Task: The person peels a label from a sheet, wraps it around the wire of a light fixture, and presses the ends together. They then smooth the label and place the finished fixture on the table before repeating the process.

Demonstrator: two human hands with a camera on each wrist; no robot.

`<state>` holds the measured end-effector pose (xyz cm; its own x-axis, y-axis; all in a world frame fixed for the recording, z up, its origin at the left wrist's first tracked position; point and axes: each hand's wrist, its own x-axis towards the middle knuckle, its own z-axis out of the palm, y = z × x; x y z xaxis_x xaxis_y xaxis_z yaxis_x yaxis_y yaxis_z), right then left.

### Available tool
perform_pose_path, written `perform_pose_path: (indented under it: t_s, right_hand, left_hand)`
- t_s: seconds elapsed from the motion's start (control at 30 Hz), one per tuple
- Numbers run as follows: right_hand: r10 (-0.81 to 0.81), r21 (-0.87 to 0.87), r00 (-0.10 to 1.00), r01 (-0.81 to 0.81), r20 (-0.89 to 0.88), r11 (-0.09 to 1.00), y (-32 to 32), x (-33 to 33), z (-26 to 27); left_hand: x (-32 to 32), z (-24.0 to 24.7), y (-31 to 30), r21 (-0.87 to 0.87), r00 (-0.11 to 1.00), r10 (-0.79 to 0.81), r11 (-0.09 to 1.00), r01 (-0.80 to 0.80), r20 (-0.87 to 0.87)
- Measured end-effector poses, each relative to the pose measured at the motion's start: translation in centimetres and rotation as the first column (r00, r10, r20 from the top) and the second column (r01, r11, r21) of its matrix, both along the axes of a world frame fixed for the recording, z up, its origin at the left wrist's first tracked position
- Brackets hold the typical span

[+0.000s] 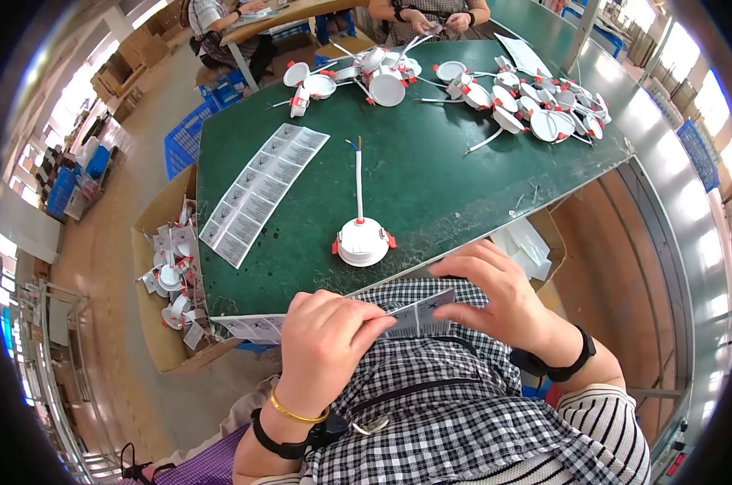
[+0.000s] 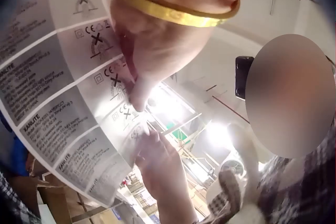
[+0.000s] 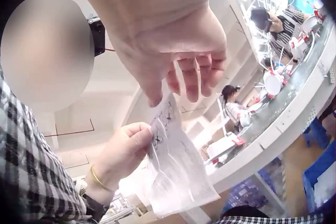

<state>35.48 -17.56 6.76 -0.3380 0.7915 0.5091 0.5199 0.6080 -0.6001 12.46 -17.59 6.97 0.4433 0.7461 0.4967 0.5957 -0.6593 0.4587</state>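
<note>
A strip of printed labels [image 1: 422, 317] is pinched between the thumb and fingers of the left hand [image 1: 321, 343], at the table's near edge. Its longer part [image 2: 52, 77] hangs beside that hand in the left wrist view. The right hand [image 1: 503, 301] is at the strip's right end, fingers spread and bent a little, thumb beside the paper; whether it touches cannot be told. In the right wrist view the right hand [image 3: 184, 45] is above the strip [image 3: 181, 174]. Beyond the hands, a round white lamp [image 1: 363, 242] with red clips lies on the table, its cable pointing away.
Another label sheet [image 1: 265, 190] lies on the green table [image 1: 317, 259] at left. Piles of white lamps [image 1: 386, 89] [image 1: 552, 124] stand along the far side. A cardboard box [image 1: 152, 323] of lamps is at left. Other people [image 1: 431, 20] sit beyond.
</note>
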Motion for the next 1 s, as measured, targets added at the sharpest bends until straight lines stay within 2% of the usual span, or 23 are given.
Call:
perform_pose_path:
  t_s: [0.07, 0.13, 0.17, 0.33, 0.4, 0.47, 0.5, 0.63, 0.7, 0.73, 0.8, 0.87, 0.93, 1.0]
  right_hand:
    - [-0.026, 0.040, 1.000, 0.026, -0.006, 0.999, 0.1, -0.1, -0.1]
    - [0.185, -0.079, 0.975, -0.176, 0.122, 0.981, 0.2, 0.3, -0.9]
    - [0.148, -0.026, 0.980, -0.146, 0.130, 0.989, 0.2, 0.2, -0.7]
    - [0.105, -0.013, 0.986, -0.104, 0.131, 0.994, 0.1, 1.2, -0.7]
    - [0.102, 0.017, 0.983, -0.105, 0.152, 0.994, 0.2, 1.3, -0.7]
    - [0.084, 0.062, 0.984, -0.095, 0.156, 0.994, 0.0, 1.3, -0.8]
    - [0.060, 0.103, 0.985, -0.077, 0.160, 0.992, -0.1, 1.3, -0.9]
    - [0.085, 0.089, 0.963, -0.111, 0.254, 0.990, -0.2, 2.0, -0.4]
    - [-0.133, 0.019, 0.932, 0.135, 0.338, 0.991, -0.4, 1.5, 0.4]
    - [-0.139, 0.020, 0.929, 0.140, 0.342, 0.990, -0.4, 1.1, 0.6]
    - [0.011, 0.074, 0.942, -0.038, 0.336, 0.997, -0.6, 0.0, 0.8]
    - [0.178, 0.014, 0.929, -0.193, 0.323, 0.981, -0.7, -1.1, -0.5]
    - [0.192, -0.078, 0.910, -0.176, 0.367, 0.981, -0.7, -0.8, -1.2]
    - [0.170, -0.072, 0.922, -0.155, 0.347, 0.985, -0.5, 0.0, -1.1]
  left_hand:
    - [0.6, -0.4, -0.1, 0.054, 0.999, -0.054, 0.997, 0.054, -0.010]
    - [0.7, -0.7, -0.2, 0.050, 0.997, -0.077, 0.996, 0.077, -0.001]
    - [0.6, -0.5, -0.2, 0.018, 0.998, -0.068, 0.998, 0.068, 0.011]
    - [-1.8, -0.1, -0.2, -0.067, 1.000, 0.016, 0.998, -0.018, -0.025]
    - [-1.9, -0.2, -0.1, -0.046, 1.000, 0.007, 0.999, -0.008, -0.026]
    - [-2.0, -0.2, 0.0, -0.103, 1.000, -0.008, 0.995, 0.008, -0.003]
    - [-2.0, -0.2, 0.0, -0.101, 1.000, -0.005, 0.995, 0.005, -0.002]
    - [-1.6, -0.6, 0.4, -0.047, 0.999, -0.017, 0.999, 0.015, -0.047]
    - [-1.0, -0.8, 0.4, 0.016, 0.996, -0.023, 1.000, 0.024, -0.087]
    - [-0.6, -1.0, 0.4, 0.017, 0.996, -0.028, 0.999, 0.030, -0.083]
    - [0.3, -1.6, 0.1, 0.034, 0.993, -0.083, 0.996, 0.086, -0.083]
    - [0.7, -1.7, -0.1, 0.012, 0.990, -0.110, 0.994, 0.111, -0.093]
    - [0.7, -1.5, -0.1, 0.020, 0.997, -0.075, 0.997, 0.075, -0.022]
    - [-0.8, -0.6, -0.1, 0.017, 0.999, -0.010, 1.000, 0.011, -0.033]
